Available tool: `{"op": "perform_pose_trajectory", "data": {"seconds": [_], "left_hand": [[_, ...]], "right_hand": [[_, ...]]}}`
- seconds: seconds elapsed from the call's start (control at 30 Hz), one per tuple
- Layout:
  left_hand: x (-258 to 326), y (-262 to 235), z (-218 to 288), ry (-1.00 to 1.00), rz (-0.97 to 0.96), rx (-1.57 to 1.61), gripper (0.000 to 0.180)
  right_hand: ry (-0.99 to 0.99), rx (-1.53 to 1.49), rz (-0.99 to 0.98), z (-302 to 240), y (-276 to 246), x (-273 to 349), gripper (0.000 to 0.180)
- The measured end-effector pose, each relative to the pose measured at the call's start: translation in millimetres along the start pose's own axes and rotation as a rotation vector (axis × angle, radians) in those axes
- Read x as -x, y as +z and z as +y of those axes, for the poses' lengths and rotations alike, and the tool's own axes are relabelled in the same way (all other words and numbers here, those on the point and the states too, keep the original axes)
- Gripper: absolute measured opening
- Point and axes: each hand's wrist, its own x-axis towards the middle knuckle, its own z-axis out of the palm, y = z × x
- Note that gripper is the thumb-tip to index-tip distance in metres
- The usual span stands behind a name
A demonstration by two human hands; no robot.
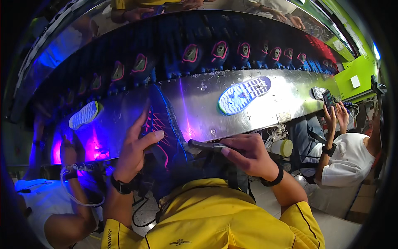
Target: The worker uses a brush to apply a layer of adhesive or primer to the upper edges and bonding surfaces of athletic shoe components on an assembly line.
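Observation:
My left hand (133, 146) grips a dark shoe upper (161, 124) with pink zigzag lines and a bright blue line along its lower edge. The thumb lies on the upper's near side; the other fingers are partly hidden behind it. In my right hand (251, 154) is a brush (207, 146) with a dark handle, its greyish bristle end touching the upper's blue-lined edge. Ahead of the right hand, a white and blue shoe sole (244, 95) lies on the metal bench, tread pattern showing.
The metal bench (199, 103) crosses the view, lit purple at left. Beyond it runs a row of dark shoes (219, 50) with pink-edged openings. Another sole (84, 115) lies left. A person with a phone (328, 99) sits right; another person (54, 207) is left.

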Motion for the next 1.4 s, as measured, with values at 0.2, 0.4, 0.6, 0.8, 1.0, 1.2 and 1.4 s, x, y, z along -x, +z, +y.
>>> {"op": "perform_pose_trajectory", "data": {"seconds": [0.2, 0.4, 0.6, 0.8, 1.0, 1.2, 1.4], "left_hand": [[-9.5, 3.6, 2.9, -0.093, 0.06, 0.054, 0.076], [-13.6, 9.7, 5.1, -0.238, 0.144, 0.093, 0.047], [-12.8, 11.8, 4.9, -0.316, 0.1, 0.14, 0.044], [4.1, 8.2, -10.4, -0.249, 0.03, 0.057, 0.05], [-1.1, -2.4, -16.0, -0.626, -0.062, 0.522, 0.053], [5.0, 0.8, -31.3, -0.68, -0.123, 0.751, 0.056], [11.2, -1.1, -48.8, -0.716, -0.193, 0.962, 0.06]], "right_hand": [[0.015, 0.094, 0.018, -10.6, -13.0, -4.0, 0.02], [-0.084, 0.207, 0.095, -17.2, -24.4, -16.6, 0.02], [-0.25, 0.286, 0.137, -14.1, -34.0, -33.0, 0.023], [-0.417, 0.345, 0.164, -12.1, -41.7, -49.7, 0.026], [-0.436, 0.301, 0.166, 0.8, -42.8, -58.7, 0.025], [-0.394, 0.118, 0.21, 24.3, -27.5, -61.0, 0.024], [-0.304, -0.006, 0.188, 40.0, -15.7, -52.7, 0.027]]}}
